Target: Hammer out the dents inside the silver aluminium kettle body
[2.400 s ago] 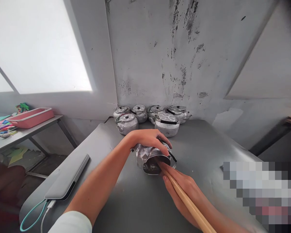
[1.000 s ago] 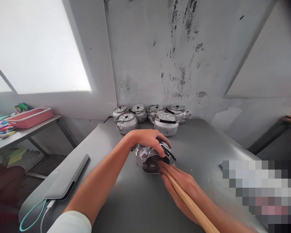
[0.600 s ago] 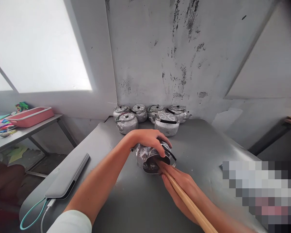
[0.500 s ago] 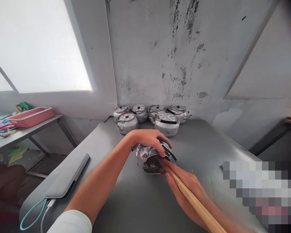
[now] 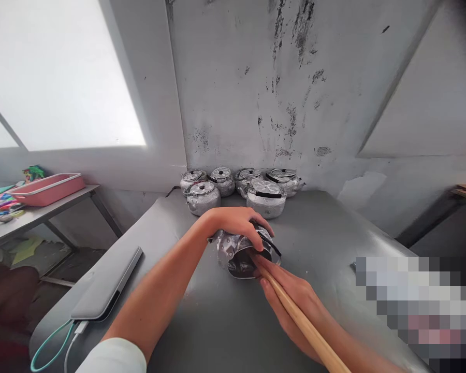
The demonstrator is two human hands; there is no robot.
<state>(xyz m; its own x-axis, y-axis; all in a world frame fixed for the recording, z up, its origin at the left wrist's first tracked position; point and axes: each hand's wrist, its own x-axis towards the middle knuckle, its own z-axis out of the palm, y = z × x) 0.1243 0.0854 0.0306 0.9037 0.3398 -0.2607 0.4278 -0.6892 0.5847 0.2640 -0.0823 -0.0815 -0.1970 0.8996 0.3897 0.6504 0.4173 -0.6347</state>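
Observation:
A dented silver metal kettle [image 5: 226, 249] lies tipped on the table in front of me, its dark round opening facing me. My left hand [image 5: 243, 224] is wrapped over its top, fingers curled round it near the black handle [image 5: 272, 244]. In my right hand [image 5: 289, 295] is a long wooden stick [image 5: 305, 324], gripped close to its far end. That end goes into the kettle's opening, and its tip is hidden inside.
Several silver kettles [image 5: 204, 199] stand at the back of the grey table [image 5: 205, 331], by the stained wall. A grey power bank [image 5: 104, 285] with cables lies at the left. A pink tray [image 5: 48, 189] sits on a side table. A blurred-out patch covers the right edge.
The stick and my right hand have shifted slightly to the left at the kettle's opening. My left hand keeps its hold; the whole view has drifted a little.

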